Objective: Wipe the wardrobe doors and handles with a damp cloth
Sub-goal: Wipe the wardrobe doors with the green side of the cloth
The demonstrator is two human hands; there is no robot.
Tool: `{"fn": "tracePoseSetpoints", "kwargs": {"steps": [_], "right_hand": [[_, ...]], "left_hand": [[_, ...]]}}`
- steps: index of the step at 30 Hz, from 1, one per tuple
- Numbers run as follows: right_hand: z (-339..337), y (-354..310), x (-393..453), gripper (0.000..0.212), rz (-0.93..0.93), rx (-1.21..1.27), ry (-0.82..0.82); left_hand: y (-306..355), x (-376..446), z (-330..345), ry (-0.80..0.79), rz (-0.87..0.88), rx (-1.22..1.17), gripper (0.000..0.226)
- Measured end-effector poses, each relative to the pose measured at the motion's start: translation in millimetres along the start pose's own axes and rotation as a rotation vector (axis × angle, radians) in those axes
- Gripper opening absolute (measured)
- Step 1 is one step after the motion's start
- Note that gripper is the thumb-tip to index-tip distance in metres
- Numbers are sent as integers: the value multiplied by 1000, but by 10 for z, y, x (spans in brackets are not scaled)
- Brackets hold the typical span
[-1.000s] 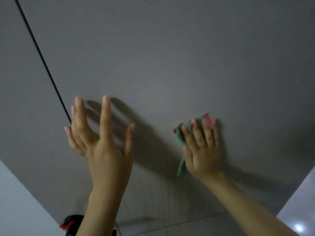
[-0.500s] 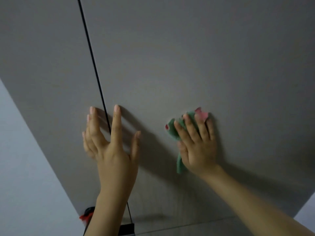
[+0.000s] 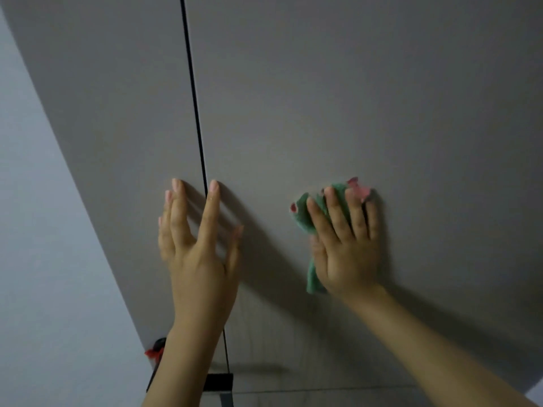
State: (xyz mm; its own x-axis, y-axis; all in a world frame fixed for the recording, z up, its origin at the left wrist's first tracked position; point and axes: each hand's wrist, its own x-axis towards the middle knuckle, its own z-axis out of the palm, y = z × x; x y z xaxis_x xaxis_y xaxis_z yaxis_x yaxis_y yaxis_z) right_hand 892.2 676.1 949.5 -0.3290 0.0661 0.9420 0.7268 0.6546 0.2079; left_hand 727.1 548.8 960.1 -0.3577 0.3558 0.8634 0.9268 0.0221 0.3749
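Right hand (image 3: 348,248) flat, fingers straight, pressing a green cloth (image 3: 305,215) (pink at its edges) against the right wardrobe door (image 3: 367,98), left hand (image 3: 199,245) spread open — empty — across the dark door gap (image 3: 192,98), left door (image 3: 117,98) beside it

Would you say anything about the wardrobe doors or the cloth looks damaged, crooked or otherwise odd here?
Nothing stands out. The grey wardrobe doors look unmarked, and the dark gap between them runs straight. The right hand presses the green cloth flat on the door; the left hand is open beside the gap.
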Motion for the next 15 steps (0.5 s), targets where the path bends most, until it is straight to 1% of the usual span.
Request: {"fn": "tracePoseSetpoints", "kwargs": {"steps": [1,2,3,5,7,9,10,13,14,15], "right_hand": [[19,-107,73,46,74,19,28],[51,-212,111,48,105,37,44],[85,-295,101,51,78,50,37],[137,-347,-29,55,-84,50,-33],[120,-217,-170,56,-235,28,-90],[66,-86,-192,59,-274,14,-99],[48,-73,-154,59,-240,27,-91],[75,-312,53,53,-8,119,-2],[109,-447,94,53,36,141,12],[146,-562,88,54,25,149,6]], "left_hand": [[9,-4,-13,-9,-16,-13,58],[12,-9,-22,-14,-25,-25,58],[9,-17,-30,-15,-30,-28,57],[-18,-39,-45,-3,-47,-17,55],[-48,-64,-76,-9,-99,-33,55],[-86,-95,-110,-36,-132,-31,57],[-101,-118,-123,-49,-142,-13,58],[-133,-180,-142,-72,-177,28,60],[-144,-192,-146,-76,-170,46,59],[-155,-201,-153,-81,-159,60,58]]}}
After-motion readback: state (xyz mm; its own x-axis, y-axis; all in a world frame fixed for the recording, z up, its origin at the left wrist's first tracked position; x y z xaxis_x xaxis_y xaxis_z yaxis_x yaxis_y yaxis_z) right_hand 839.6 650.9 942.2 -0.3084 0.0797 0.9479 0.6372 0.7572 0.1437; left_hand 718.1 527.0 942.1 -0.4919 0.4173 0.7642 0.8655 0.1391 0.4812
